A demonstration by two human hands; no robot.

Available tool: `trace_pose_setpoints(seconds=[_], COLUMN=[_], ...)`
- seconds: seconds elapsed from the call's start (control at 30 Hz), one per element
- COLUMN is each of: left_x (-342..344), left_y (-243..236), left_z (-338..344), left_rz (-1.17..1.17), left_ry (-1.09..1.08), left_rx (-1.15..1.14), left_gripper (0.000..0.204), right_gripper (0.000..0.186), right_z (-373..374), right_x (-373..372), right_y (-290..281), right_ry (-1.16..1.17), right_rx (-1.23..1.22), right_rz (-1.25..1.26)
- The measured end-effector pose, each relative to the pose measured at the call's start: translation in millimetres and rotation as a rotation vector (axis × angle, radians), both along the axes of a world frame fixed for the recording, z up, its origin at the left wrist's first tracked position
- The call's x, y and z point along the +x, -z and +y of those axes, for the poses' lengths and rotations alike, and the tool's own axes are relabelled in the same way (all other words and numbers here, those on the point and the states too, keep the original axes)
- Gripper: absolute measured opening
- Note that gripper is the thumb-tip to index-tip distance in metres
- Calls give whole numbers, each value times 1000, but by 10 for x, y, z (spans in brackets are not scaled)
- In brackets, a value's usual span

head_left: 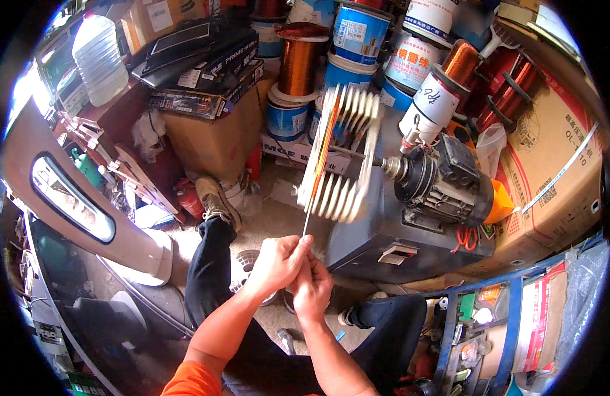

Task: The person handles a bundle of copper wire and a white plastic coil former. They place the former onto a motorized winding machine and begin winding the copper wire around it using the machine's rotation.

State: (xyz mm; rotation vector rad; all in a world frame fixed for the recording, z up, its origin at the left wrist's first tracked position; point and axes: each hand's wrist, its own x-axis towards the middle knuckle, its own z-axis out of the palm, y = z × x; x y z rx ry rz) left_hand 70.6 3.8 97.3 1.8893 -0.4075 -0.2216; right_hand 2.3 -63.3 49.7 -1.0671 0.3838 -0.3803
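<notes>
A white ribbed coil-winding former point(350, 201) sits on the shaft of a dark electric motor point(453, 178), its edges slightly blurred. Strands of orange-copper wire point(322, 148) lie along its near side. From its lower end a thin pale strand point(307, 223) runs down to my fingers. My left hand point(275, 265) pinches that strand with thumb and forefinger. Just below and to the right, touching it, my right hand point(311, 289) is closed with curled fingers around the strand's lower part, which they hide.
The motor rests on a grey metal cabinet point(364, 247). Behind stand spools of copper wire point(301, 63) and blue-and-white tubs point(361, 36). Large cardboard boxes point(549, 171) flank the right. A blue-framed shelf point(513, 323) with small parts is at lower right; a beige curved housing point(87, 191) stands left.
</notes>
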Motion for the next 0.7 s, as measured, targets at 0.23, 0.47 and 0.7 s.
trace_pose_setpoints(seconds=[0.23,0.47,0.7], left_x=[4,1,-12], left_y=[4,-11,-59], left_z=[3,28,20], left_rz=[-16,9,-27], left_ry=[-2,5,-2], left_rx=[16,52,54], left_gripper=[47,45,44], right_gripper=[23,25,26], right_z=[23,44,61], right_x=[3,8,10], right_y=[-42,-31,28], right_ry=[14,17,31], right_rx=[13,8,82], right_rz=[-11,-14,-6])
